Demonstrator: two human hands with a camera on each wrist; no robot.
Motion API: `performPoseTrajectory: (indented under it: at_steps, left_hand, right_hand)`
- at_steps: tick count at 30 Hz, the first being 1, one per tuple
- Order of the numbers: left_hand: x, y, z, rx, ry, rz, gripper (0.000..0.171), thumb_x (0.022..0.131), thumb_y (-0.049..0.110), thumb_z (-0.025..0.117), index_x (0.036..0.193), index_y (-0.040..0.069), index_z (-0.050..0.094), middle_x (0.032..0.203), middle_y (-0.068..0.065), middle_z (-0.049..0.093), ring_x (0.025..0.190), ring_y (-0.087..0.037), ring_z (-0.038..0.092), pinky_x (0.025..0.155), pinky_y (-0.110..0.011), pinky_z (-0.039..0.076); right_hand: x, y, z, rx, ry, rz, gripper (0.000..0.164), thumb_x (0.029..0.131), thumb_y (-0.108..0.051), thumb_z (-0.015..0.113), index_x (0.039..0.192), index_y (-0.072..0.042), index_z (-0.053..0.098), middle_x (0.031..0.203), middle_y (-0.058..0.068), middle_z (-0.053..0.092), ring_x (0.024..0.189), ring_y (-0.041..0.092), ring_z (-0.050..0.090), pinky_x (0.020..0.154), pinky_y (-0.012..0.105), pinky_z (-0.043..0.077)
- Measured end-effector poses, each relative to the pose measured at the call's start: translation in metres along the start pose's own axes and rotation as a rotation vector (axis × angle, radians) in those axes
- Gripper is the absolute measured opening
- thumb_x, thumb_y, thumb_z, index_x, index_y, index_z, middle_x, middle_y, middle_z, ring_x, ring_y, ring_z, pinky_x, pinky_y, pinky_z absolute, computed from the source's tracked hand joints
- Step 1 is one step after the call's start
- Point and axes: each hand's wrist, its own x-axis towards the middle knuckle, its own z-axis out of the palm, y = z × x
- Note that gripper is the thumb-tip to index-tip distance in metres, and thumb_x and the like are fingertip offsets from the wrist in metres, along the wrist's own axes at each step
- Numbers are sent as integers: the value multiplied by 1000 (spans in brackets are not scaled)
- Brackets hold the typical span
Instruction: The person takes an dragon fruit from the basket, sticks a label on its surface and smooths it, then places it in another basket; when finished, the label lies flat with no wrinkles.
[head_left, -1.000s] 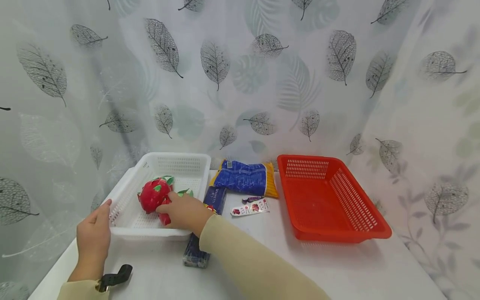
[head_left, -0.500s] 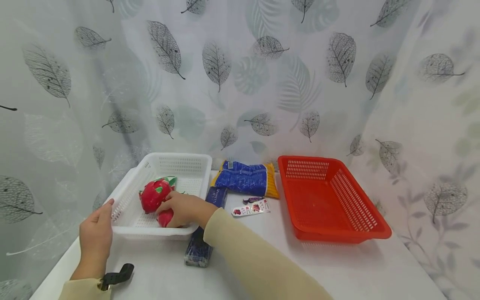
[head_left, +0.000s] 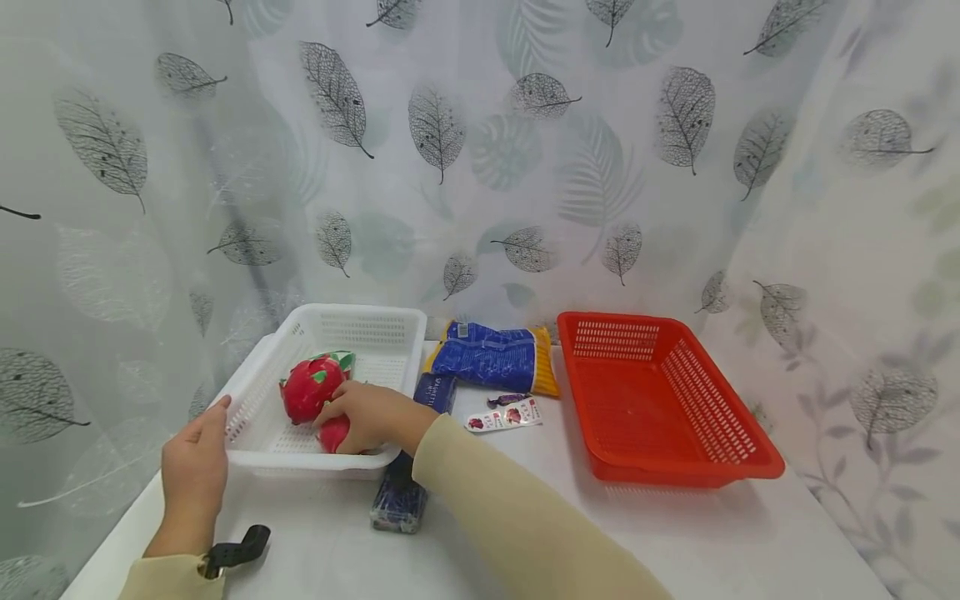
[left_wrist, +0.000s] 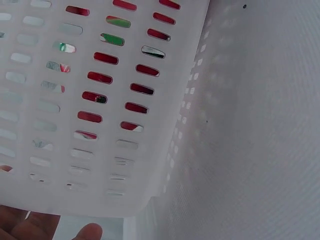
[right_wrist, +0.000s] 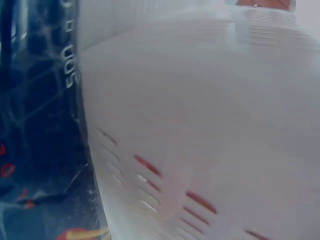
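Observation:
In the head view, my left hand [head_left: 197, 458] holds the near left corner of the white basket [head_left: 367, 310]. Its fingertips and thumb show at the basket's edge in the left wrist view. Inside the basket, my right hand [head_left: 372, 419] reaches down over the near side, fingers curled round a smaller red dragon fruit [head_left: 332, 435], which the hand mostly covers. A larger dragon fruit [head_left: 309, 392], red with green scale tips, lies just behind and left of it. Through the slots of the basket wall [left_wrist: 165, 90], red and green patches show in the left wrist view.
A dark blue spaghetti pack [head_left: 397, 500] lies along the white basket's right side, partly under my right forearm. Beyond it are a blue and yellow bag [head_left: 491, 358], a small purple-wrapped sweet [head_left: 507, 401] and a sticker strip [head_left: 502, 416]. A red basket [head_left: 686, 473] stands at right.
My right hand has settled lower over the smaller dragon fruit, and the green leaves beside it have gone from sight. The left hand keeps its place at the basket corner.

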Motion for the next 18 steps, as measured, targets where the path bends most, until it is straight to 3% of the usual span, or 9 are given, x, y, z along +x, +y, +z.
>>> performPoseTrajectory:
  at_steps: [5,13,18]
  left_hand:
    - [0,0,-2,-24,2,-7,62,109,58,35,154,22,57,165,-1,45,162,-23,32,133,-51,25]
    - [-1,-2,4,-9,-25,6,62,108,61,35,154,24,57,165,-2,47,161,-23,33,131,-54,27]
    - [0,-5,-2,22,-24,10,64,108,62,34,155,24,54,167,-3,43,162,-27,32,131,-57,27]
  right_hand:
    - [-3,3,-5,103,27,-34,60,83,-31,90,138,-42,70,148,-11,56,135,9,52,86,20,59]
    - [-22,22,-18,487,117,-63,58,84,-25,87,138,-40,70,146,-9,59,126,12,56,82,24,62]
    - [-36,25,-23,559,143,-83,56,86,-25,85,136,-46,69,147,-11,57,126,12,57,83,26,62]
